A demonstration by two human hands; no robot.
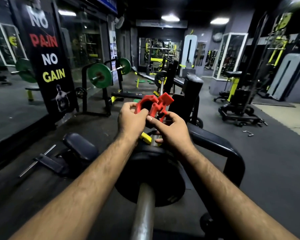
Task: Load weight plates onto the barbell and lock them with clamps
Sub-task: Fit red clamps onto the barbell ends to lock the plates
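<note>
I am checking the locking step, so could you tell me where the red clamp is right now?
In the head view the red clamp is centre frame, held in the air by the left hand and right hand, above the barbell and beyond its black plate.

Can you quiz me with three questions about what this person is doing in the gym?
1. True or false: the red clamp is already locked on the bar.
2. Which hand holds the clamp? A) left only B) right only C) both
3. Fill in: the plate on the near end of the bar is coloured ____.

Key: 1 false, both hands hold it above the bar. 2 C. 3 black.
</note>
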